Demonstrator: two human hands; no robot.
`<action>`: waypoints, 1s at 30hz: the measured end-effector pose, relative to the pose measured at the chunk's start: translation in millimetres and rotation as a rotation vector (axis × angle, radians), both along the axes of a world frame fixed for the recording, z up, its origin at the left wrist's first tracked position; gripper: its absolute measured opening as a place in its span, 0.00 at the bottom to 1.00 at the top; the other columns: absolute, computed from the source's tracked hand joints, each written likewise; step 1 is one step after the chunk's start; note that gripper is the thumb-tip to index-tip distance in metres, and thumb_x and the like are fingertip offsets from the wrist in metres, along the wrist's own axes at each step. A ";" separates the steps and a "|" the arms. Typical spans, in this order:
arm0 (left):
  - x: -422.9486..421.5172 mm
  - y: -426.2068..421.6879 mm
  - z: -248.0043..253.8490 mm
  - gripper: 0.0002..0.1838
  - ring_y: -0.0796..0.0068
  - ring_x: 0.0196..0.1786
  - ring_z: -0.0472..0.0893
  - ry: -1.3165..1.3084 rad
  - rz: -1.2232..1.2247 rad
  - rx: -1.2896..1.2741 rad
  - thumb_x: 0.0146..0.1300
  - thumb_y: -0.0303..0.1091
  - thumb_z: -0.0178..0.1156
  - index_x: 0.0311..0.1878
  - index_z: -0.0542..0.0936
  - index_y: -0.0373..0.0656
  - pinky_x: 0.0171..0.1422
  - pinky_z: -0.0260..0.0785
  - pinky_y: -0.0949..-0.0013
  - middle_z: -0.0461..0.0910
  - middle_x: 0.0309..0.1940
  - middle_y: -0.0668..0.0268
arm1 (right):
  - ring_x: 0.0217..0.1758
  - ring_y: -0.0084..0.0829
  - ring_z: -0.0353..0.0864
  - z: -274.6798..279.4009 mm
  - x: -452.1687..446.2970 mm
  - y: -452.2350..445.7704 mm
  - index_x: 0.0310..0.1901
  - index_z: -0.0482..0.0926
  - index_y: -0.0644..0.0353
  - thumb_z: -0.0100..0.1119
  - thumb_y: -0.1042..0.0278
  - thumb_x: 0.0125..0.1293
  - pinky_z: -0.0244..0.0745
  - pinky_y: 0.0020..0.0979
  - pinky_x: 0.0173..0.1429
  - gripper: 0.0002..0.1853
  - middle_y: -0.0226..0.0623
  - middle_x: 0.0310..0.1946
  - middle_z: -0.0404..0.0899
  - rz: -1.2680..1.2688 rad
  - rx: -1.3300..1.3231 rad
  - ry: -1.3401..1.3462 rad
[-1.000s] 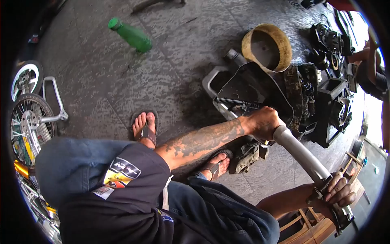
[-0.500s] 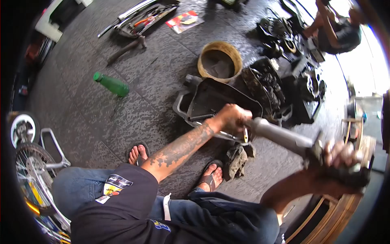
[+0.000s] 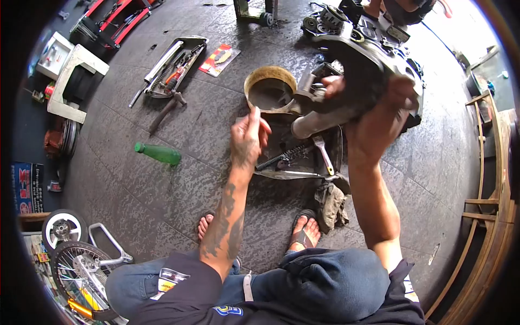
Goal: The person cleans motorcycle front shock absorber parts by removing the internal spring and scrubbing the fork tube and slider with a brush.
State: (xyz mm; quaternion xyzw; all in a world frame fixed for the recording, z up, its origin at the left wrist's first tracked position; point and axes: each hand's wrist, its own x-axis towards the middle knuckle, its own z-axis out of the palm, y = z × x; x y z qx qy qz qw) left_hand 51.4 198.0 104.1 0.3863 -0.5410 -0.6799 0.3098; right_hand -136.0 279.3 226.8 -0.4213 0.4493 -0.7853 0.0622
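Note:
My right hand [image 3: 384, 116] is wrapped round a greasy metal part with a stout tube [image 3: 319, 123], raised over the floor, its tube end pointing left. Motion blurs the part's dark upper body, so its exact kind is unclear. My left hand [image 3: 250, 135] is apart from it, fingers closed, fingertips by the near rim of a round yellowish tub [image 3: 251, 81]. What those fingers hold, if anything, is hidden. Below the tube lies a dark tray [image 3: 295, 174] containing a coil spring [image 3: 281, 157] and a paintbrush [image 3: 325, 156]. A dirty rag [image 3: 331, 206] lies beside my foot.
A green bottle [image 3: 158, 154] lies to the left, with a hammer [image 3: 165, 114] and a tool-filled tray [image 3: 176, 65] beyond. Engine parts [image 3: 330, 21] sit at the back right, near another person [image 3: 406, 11]. A wooden bench [image 3: 504, 179] stands right; wheels [image 3: 67, 227] lie left.
My left hand has let go of the tube's end and moved left to the tub. My right hand has lifted the metal part up and forward, turning it. The view has shifted.

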 end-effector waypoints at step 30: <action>-106.4 107.8 15.9 0.20 0.75 0.28 0.71 0.880 0.019 0.522 0.60 0.54 0.63 0.38 0.71 0.49 0.48 0.67 0.61 0.68 0.22 0.71 | 0.55 0.37 0.76 -172.4 36.2 146.1 0.62 0.66 0.58 0.30 0.26 0.66 0.75 0.42 0.58 0.42 0.40 0.54 0.74 -0.425 -0.155 -1.155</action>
